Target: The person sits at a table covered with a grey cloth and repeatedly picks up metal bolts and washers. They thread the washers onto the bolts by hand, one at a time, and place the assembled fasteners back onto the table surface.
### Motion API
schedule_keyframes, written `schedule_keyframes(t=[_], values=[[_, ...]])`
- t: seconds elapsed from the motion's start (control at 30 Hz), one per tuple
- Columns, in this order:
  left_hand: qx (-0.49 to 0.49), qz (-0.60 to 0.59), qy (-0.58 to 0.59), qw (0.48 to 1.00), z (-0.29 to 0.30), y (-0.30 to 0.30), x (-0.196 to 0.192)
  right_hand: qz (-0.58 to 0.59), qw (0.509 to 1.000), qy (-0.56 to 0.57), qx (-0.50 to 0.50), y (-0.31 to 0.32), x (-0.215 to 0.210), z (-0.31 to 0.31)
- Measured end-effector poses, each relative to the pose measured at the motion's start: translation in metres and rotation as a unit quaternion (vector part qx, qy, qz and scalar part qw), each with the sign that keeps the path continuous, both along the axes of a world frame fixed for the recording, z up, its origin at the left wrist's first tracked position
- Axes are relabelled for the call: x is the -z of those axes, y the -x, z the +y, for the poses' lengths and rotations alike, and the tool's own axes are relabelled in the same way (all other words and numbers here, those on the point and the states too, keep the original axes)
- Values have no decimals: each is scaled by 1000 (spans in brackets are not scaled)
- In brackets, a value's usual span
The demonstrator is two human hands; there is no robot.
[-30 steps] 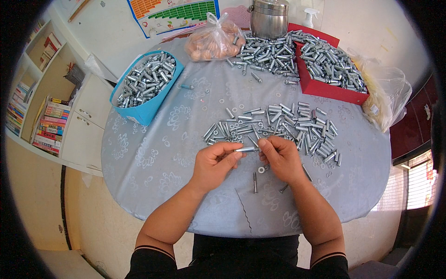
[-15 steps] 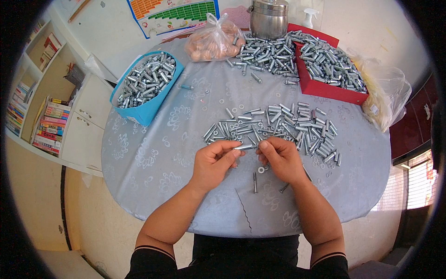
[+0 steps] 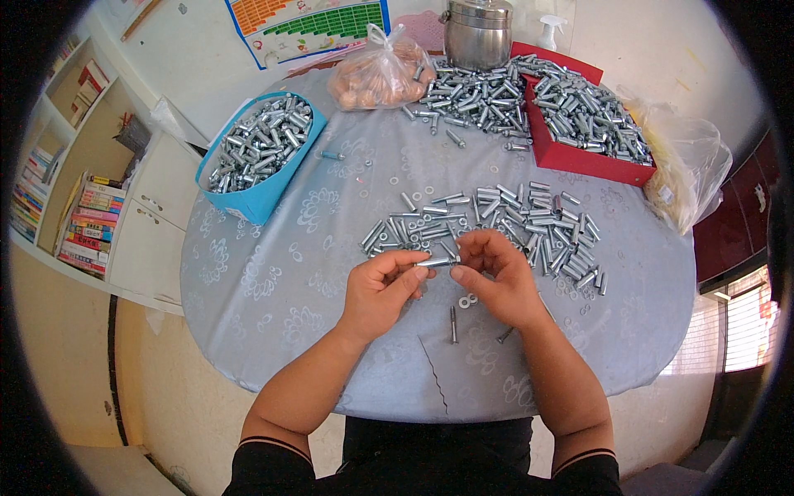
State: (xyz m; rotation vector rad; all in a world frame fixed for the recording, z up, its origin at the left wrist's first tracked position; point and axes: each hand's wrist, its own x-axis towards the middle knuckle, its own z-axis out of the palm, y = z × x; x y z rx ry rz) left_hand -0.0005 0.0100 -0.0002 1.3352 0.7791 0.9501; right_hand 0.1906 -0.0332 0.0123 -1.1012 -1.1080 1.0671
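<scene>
My left hand pinches a silver sleeve anchor bolt between thumb and fingers and holds it level above the tablecloth. My right hand is at the bolt's right end, thumb and forefinger apart on either side of it; whether they touch it is hard to see. Just beyond both hands spreads a pile of loose metal sleeves and bolts. Near my right hand lie small washers, and a dark bolt rests on the cloth below them.
At the left stands a blue container full of anchor bolts. A red box holds more at the back right, beside another heap. Farther back are a knotted plastic bag, a steel pot and a clear bag.
My right thumb and forefinger have parted, the forefinger lifting up and away and the thumb moving left toward the bolt's end. My left hand and its bolt have stayed put.
</scene>
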Motion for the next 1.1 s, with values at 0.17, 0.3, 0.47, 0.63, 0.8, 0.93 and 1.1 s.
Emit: schedule_keyframes(t=[0.17,0.3,0.47,0.63,0.8,0.93,1.1], values=[[10,9,5,1000,-1,1,-1,-53,997,47,-31,-10,11,0],[6,-3,-2,1000,-1,-2,0,-32,999,3,-18,-6,12,0],[7,8,2,1000,-1,-1,1,-49,995,69,-48,-11,7,0],[9,10,1,1000,-2,-1,0,-88,994,21,-58,-12,12,0],[17,17,-10,1000,-2,0,0,-25,998,44,-34,-9,8,-1],[19,13,-9,1000,-1,1,0,-71,995,47,-43,-12,9,-1],[12,7,-10,1000,-2,-2,2,-10,1000,4,-6,-4,5,-1]])
